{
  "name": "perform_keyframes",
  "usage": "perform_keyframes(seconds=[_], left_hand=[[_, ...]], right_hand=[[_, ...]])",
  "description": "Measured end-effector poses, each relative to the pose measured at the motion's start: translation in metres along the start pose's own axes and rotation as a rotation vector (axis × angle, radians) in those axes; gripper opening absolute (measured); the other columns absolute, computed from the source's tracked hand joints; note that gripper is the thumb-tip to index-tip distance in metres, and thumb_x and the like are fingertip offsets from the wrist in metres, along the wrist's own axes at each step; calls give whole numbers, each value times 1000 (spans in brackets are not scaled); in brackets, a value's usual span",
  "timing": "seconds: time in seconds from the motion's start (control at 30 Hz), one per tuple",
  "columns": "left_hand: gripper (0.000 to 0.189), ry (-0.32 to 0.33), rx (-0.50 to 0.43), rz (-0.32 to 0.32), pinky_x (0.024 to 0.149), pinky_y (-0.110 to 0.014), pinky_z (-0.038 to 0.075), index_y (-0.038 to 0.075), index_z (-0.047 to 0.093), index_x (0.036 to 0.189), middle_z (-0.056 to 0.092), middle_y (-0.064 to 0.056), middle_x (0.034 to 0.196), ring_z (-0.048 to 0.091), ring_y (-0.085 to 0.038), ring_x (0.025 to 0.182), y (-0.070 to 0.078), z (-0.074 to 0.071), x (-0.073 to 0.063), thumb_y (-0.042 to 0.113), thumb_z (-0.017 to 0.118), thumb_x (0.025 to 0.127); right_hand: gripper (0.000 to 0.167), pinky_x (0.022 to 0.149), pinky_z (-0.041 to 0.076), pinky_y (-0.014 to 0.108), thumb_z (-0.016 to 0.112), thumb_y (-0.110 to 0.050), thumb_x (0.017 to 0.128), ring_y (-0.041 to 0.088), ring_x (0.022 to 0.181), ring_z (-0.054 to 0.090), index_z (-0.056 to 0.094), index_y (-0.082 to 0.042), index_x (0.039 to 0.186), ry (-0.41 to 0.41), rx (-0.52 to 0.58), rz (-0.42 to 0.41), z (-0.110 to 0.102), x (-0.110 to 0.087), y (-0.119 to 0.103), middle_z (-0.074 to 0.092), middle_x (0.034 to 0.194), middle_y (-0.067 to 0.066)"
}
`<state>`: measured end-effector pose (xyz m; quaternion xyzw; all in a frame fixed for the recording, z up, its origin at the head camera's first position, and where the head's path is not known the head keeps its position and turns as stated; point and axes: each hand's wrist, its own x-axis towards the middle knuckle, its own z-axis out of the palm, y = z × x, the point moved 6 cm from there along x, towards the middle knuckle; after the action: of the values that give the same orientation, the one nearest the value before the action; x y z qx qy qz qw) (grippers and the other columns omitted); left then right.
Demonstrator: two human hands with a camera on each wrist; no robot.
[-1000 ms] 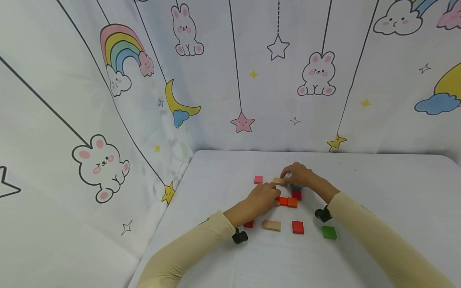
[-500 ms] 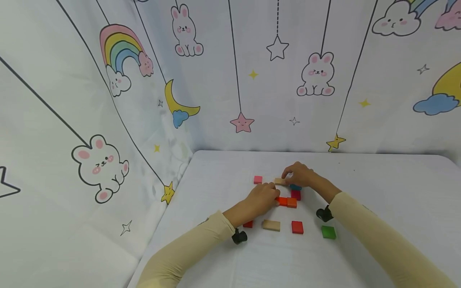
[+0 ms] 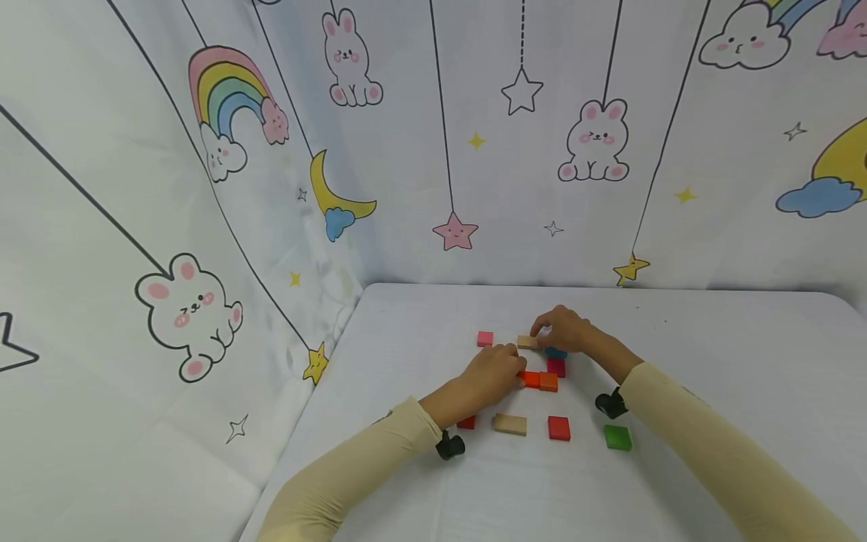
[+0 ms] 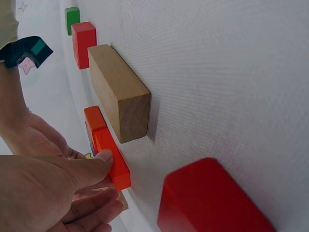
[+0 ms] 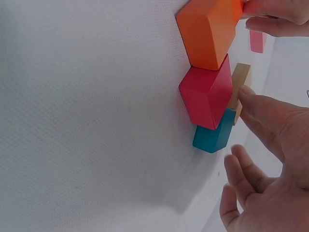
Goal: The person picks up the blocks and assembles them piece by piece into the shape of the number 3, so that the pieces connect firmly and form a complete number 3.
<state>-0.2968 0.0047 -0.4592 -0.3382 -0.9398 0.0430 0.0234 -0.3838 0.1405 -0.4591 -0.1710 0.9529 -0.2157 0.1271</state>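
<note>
Right hand [image 3: 564, 330] pinches far wooden block [image 3: 527, 342], left hand [image 3: 491, 374] pinches red-orange block [image 3: 531, 379], both lower right of head-view centre (likely light, stiff, hard to damage), best gripped by opposite long sides

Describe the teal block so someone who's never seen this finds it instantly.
On the white table, find the right hand in the head view. Just below it there, beyond a crimson block, sits the teal block. Its colour sets it apart from the crimson one and the wooden block the hand pinches.
</note>
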Motion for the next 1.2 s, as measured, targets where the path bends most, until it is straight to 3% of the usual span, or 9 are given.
perform_keyframes(seconds=[0.63, 1.2], left_hand=[[26, 5, 18, 8, 80, -20, 52, 19, 78, 119, 71, 0, 109, 63, -13, 92, 0, 1, 0, 37, 73, 101], [26, 5, 6, 5, 79, -19, 51, 19, 78, 119, 70, 1, 107, 61, -12, 90, 0, 4, 2, 37, 74, 100]], right_hand=[[22, 95, 47, 72, 78, -20, 96, 45, 121, 57, 79, -10, 116, -5, -17, 3, 0, -3, 1, 64, 133, 28], [29, 97, 44, 75, 80, -25, 95, 44, 120, 57, 77, -8, 119, -4, -27, -3, -7, -3, 0, 63, 135, 28]])
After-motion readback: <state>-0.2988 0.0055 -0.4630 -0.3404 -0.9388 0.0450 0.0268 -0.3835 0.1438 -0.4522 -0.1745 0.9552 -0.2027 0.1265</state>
